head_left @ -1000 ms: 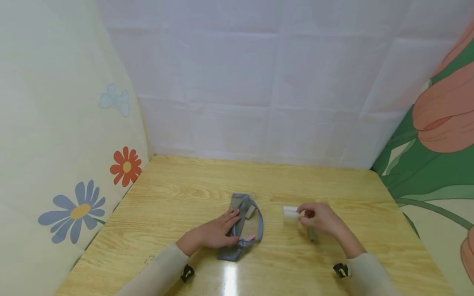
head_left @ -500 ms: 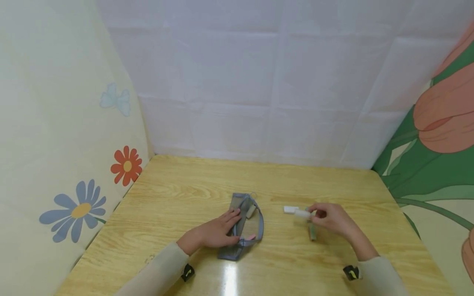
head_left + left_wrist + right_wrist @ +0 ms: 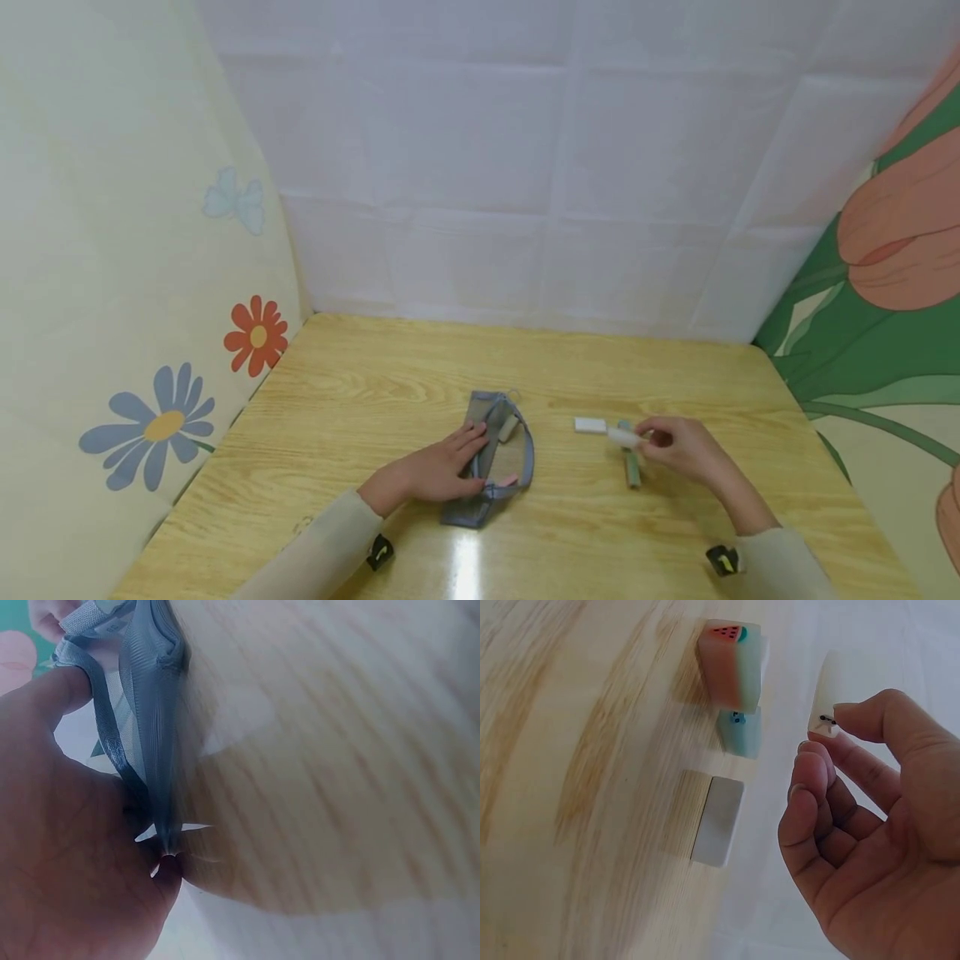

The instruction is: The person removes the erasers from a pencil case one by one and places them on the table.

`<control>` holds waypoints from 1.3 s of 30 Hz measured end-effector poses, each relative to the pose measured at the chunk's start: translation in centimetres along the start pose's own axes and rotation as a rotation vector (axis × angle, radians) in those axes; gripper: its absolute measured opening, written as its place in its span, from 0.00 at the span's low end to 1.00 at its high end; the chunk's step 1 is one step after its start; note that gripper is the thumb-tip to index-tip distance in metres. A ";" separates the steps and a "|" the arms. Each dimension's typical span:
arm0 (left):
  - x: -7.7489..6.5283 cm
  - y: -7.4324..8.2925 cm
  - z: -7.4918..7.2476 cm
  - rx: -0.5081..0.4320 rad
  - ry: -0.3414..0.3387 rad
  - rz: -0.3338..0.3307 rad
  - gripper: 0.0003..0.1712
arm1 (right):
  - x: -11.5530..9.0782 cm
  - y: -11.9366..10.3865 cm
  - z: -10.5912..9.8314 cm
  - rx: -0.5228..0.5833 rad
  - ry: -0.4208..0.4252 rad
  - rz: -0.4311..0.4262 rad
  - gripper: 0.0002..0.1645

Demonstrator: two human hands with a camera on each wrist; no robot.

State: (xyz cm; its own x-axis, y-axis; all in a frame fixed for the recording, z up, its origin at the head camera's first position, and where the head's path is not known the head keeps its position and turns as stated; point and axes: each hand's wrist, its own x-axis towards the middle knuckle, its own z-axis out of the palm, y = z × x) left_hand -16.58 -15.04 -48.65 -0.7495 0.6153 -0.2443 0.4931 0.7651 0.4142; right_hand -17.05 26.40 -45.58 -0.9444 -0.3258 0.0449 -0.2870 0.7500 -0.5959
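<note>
My left hand (image 3: pixel 435 468) lies over a grey mesh pouch (image 3: pixel 457 512) with blue trim, fingers stretched across its side. In the left wrist view, the thumb is by the pouch's blue edging (image 3: pixel 109 739). Through the pouch's opening a greyish block (image 3: pixel 508 428) and a pink piece (image 3: pixel 508 481) show. My right hand (image 3: pixel 681 448) pinches a whitish translucent eraser (image 3: pixel 826 694) with a small printed face between thumb and index finger, raised over the table. Beneath and left of it are a white block (image 3: pixel 590 425) and a green eraser (image 3: pixel 633 475).
The right wrist view shows a watermelon-printed eraser (image 3: pixel 731 667), a pale green one (image 3: pixel 739 735) and the white block on the wood-grain table (image 3: pixel 360 375). A white sheet (image 3: pixel 450 167) hangs behind the table, with flower-printed cloths at both sides.
My right hand has moved right, drawing the whitish eraser away from the white block. More of the green eraser now shows. The left hand and the pouch stay put.
</note>
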 end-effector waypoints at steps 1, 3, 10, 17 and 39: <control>0.0 0.0 0.0 -0.002 0.002 0.001 0.47 | 0.0 0.1 0.0 -0.005 0.001 0.001 0.11; -0.1 0.1 0.0 -0.003 0.001 -0.002 0.47 | -0.1 0.2 -0.1 -0.010 0.000 0.010 0.11; -0.1 0.1 0.1 -0.003 0.001 -0.025 0.48 | -0.3 0.5 -0.3 -0.021 0.011 0.024 0.10; 0.0 0.0 0.2 0.008 0.011 -0.012 0.48 | -0.8 1.1 -0.4 -0.008 0.028 0.018 0.10; 0.0 0.0 0.1 0.012 0.011 0.002 0.47 | -1.9 2.9 -1.3 -0.055 0.057 0.042 0.10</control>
State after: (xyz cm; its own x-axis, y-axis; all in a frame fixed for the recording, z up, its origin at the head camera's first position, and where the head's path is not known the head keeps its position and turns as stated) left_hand -16.53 -14.99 -48.71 -0.7532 0.6148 -0.2339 0.4998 0.7661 0.4041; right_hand -16.29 29.90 -46.37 -0.9629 -0.2613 0.0671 -0.2538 0.7935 -0.5531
